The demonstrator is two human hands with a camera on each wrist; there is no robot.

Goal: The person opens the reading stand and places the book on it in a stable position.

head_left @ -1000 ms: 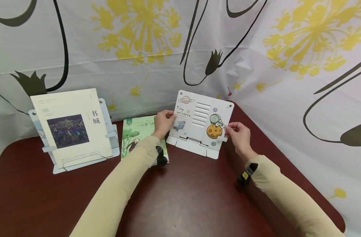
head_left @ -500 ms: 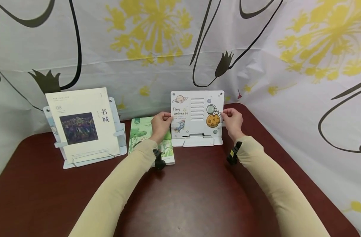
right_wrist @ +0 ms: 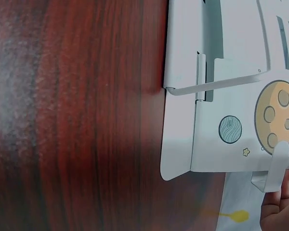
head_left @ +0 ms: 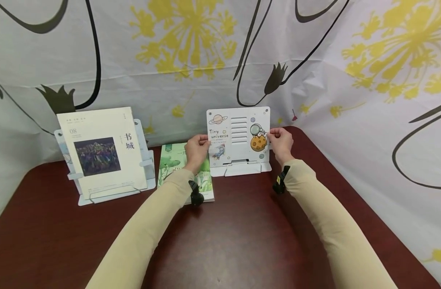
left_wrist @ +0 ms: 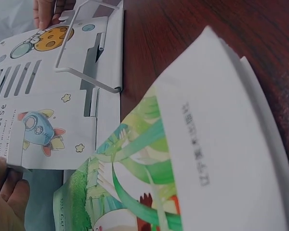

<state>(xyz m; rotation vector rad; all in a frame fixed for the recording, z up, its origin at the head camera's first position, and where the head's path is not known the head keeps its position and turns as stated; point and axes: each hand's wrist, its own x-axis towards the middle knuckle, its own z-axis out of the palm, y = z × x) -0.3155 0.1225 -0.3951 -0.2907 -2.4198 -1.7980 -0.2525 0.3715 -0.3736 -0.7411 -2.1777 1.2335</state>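
A white book stand (head_left: 238, 150) printed with "Tiny universe", a planet, a rocket and an astronaut stands upright near the back of the table. My left hand (head_left: 197, 152) pinches its left edge; the fingers curl at a page clip beside the rocket, as the left wrist view shows. On the opposite edge my right hand (head_left: 281, 143) pinches the stand near the astronaut, close to another clip (right_wrist: 278, 168) in the right wrist view. A wire page holder (left_wrist: 82, 74) crosses the stand's lower front. Under my left hand lies a green illustrated book (head_left: 170, 168), right beside the stand.
On the left, a light blue book stand (head_left: 150, 168) bears a cream book (head_left: 135, 172) with a dark picture, kept by side clips. A white patterned cloth (head_left: 206, 88) hangs behind and to the right of the dark red table (head_left: 235, 241).
Both hands have turned the white stand from an angled position to nearly face me and shifted it left, close to the green book. The head view has also swung slightly left.
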